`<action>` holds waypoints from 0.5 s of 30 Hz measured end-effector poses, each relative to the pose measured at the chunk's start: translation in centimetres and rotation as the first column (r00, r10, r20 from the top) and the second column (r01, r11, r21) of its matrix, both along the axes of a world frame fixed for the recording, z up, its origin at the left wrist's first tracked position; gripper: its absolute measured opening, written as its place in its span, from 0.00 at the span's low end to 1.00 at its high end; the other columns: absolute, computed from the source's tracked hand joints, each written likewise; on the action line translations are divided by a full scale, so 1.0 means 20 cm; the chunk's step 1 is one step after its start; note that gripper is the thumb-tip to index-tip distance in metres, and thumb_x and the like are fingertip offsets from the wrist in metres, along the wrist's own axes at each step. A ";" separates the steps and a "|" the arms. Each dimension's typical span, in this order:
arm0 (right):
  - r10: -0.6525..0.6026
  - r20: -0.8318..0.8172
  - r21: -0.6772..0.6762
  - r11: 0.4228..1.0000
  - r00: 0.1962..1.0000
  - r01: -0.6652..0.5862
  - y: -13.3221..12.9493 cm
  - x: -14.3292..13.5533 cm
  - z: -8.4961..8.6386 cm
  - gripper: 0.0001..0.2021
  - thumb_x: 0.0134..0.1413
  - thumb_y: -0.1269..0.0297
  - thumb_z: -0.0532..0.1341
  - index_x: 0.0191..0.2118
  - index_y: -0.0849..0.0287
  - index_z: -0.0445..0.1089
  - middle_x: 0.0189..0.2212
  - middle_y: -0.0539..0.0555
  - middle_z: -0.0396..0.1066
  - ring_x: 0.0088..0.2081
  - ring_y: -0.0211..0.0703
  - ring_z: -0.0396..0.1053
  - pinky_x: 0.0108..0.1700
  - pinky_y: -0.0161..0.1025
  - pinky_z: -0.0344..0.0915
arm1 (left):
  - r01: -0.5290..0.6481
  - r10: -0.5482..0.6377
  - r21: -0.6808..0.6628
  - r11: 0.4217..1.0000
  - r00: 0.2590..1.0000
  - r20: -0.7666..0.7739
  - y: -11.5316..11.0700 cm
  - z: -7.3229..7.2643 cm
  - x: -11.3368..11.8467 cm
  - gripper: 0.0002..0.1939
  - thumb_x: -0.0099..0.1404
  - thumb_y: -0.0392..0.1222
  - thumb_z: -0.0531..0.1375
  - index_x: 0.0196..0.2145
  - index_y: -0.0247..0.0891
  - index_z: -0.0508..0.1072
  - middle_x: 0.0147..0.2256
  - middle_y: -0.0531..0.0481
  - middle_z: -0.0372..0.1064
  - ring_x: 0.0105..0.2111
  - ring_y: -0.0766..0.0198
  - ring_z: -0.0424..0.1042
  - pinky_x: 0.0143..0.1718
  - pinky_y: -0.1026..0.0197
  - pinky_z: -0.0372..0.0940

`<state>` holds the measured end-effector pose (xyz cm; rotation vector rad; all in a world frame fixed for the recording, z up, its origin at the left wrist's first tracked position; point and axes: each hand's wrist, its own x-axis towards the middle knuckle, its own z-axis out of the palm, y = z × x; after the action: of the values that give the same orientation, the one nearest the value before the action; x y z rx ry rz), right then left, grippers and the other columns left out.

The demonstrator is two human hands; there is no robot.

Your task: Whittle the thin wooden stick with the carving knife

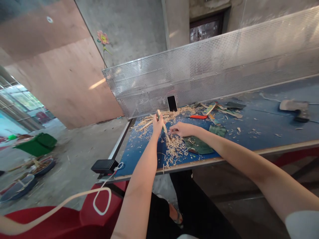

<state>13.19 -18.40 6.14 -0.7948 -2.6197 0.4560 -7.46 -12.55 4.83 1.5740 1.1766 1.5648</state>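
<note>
A grey concrete wall (pixel 132 23) rose behind everything, well beyond the smartphone (pixel 172 103) that was propped upright. To the left of the smartphone leaned a large pinkish board (pixel 64 76), and just behind it ran a perforated metal panel (pixel 214 66). The blue desk (pixel 261 124) lay under the smartphone and reached far to its right. Nearer the person, low to the smartphone's left, showed a red seat (pixel 97 209). Farther left of the smartphone, a green bin (pixel 37 144) stood on the floor.

Well to the right of the smartphone lay a blurred tool (pixel 294 107), pale and black. A black box (pixel 104 166) sat at the desk's near left corner, on the person's side of the smartphone. A dark green sheet (pixel 198 146) lay flat, nearer and to the smartphone's right.

On the person's side of the smartphone, the left hand (pixel 157 124) had its fingers closed around a slender wooden strip (pixel 164 128), which slanted down toward the desk. The right hand (pixel 183 129) was beside the strip's lower part, its fingers curled and narrow; what they held, if anything, could not be told.

A slim orange object (pixel 198 117) rested just right of the smartphone. Curled wood shavings (pixel 176 151) were heaped below the strip, nearer than the smartphone.
</note>
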 end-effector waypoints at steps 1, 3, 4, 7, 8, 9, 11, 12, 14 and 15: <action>0.020 0.005 -0.032 0.999 1.000 -0.020 0.00 0.00 0.00 0.12 0.68 0.67 0.58 0.41 0.57 0.81 0.35 0.56 0.83 0.28 0.40 0.69 0.35 0.39 0.58 | 0.000 0.000 0.006 1.000 1.000 0.001 0.00 0.00 0.00 0.22 0.77 0.64 0.59 0.48 0.41 0.70 0.22 0.51 0.66 0.22 0.60 0.68 0.29 0.57 0.64; 0.047 -0.005 -0.083 0.995 0.999 -0.047 0.00 0.01 -0.01 0.11 0.66 0.67 0.59 0.42 0.57 0.81 0.38 0.56 0.84 0.28 0.40 0.69 0.35 0.39 0.59 | 0.002 -0.003 0.014 1.000 1.000 0.011 0.01 0.00 0.00 0.23 0.77 0.65 0.58 0.47 0.41 0.70 0.22 0.51 0.66 0.22 0.59 0.68 0.30 0.57 0.63; 0.040 -0.027 -0.089 0.995 0.999 -0.042 -0.01 0.01 -0.01 0.12 0.66 0.66 0.59 0.43 0.58 0.82 0.37 0.56 0.83 0.28 0.39 0.69 0.34 0.39 0.59 | 0.008 -0.008 0.013 1.000 1.000 0.018 0.01 0.00 0.00 0.23 0.77 0.65 0.58 0.47 0.41 0.69 0.22 0.51 0.66 0.23 0.59 0.68 0.30 0.57 0.63; -0.072 -0.104 -0.034 0.997 0.992 0.069 -0.01 0.00 -0.01 0.14 0.70 0.61 0.59 0.46 0.59 0.82 0.30 0.54 0.80 0.26 0.39 0.65 0.34 0.39 0.57 | 0.050 -0.050 0.002 0.999 0.997 0.052 0.01 0.00 0.00 0.21 0.77 0.64 0.58 0.46 0.41 0.69 0.22 0.52 0.67 0.22 0.61 0.68 0.29 0.59 0.63; -0.118 -0.114 0.001 0.993 0.986 0.119 -0.01 0.00 -0.01 0.14 0.70 0.61 0.58 0.47 0.59 0.82 0.28 0.53 0.79 0.25 0.39 0.64 0.34 0.39 0.56 | 0.069 -0.068 -0.004 0.998 0.995 0.068 0.02 0.00 0.00 0.21 0.78 0.63 0.58 0.46 0.41 0.69 0.22 0.52 0.67 0.22 0.61 0.68 0.29 0.59 0.63; -0.157 -0.115 0.038 0.986 0.981 0.163 0.00 -0.01 -0.01 0.15 0.71 0.61 0.58 0.48 0.59 0.82 0.27 0.53 0.78 0.25 0.40 0.64 0.34 0.39 0.56 | 0.089 -0.088 -0.014 0.996 0.993 0.081 0.02 0.00 -0.01 0.21 0.78 0.63 0.58 0.46 0.41 0.69 0.22 0.52 0.68 0.22 0.61 0.68 0.28 0.59 0.62; -0.205 -0.111 0.100 0.971 0.972 0.216 0.00 -0.01 -0.01 0.16 0.71 0.60 0.58 0.50 0.59 0.82 0.28 0.55 0.78 0.26 0.41 0.65 0.35 0.39 0.56 | 0.125 -0.120 -0.043 0.991 0.987 0.103 0.02 0.01 -0.01 0.22 0.78 0.63 0.57 0.46 0.40 0.71 0.22 0.52 0.68 0.22 0.61 0.68 0.27 0.59 0.62; -0.214 -0.114 0.117 0.967 0.970 0.227 0.01 0.00 -0.01 0.16 0.71 0.60 0.58 0.51 0.59 0.82 0.30 0.55 0.79 0.27 0.42 0.66 0.35 0.39 0.56 | 0.137 -0.130 -0.059 0.989 0.985 0.110 0.03 0.01 -0.02 0.23 0.78 0.64 0.56 0.47 0.39 0.72 0.22 0.51 0.68 0.22 0.61 0.68 0.27 0.59 0.62; -0.220 -0.122 0.133 0.963 0.968 0.235 0.02 0.00 -0.02 0.17 0.72 0.58 0.57 0.52 0.58 0.82 0.32 0.57 0.81 0.28 0.43 0.68 0.36 0.39 0.57 | 0.144 -0.134 -0.081 0.986 0.984 0.117 0.03 0.01 -0.02 0.26 0.78 0.66 0.55 0.49 0.38 0.73 0.22 0.51 0.68 0.21 0.61 0.67 0.26 0.59 0.61; -0.217 -0.122 0.137 0.963 0.968 0.233 0.02 0.01 -0.02 0.17 0.72 0.58 0.57 0.52 0.58 0.82 0.33 0.57 0.82 0.29 0.44 0.69 0.36 0.39 0.58 | 0.141 -0.130 -0.088 0.986 0.984 0.117 0.03 0.01 -0.02 0.28 0.77 0.68 0.55 0.49 0.38 0.73 0.22 0.51 0.68 0.20 0.61 0.66 0.25 0.59 0.60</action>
<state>13.36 -18.01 5.75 -0.9755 -2.3957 0.2272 -7.93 -11.90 4.98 1.4541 1.0455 1.4663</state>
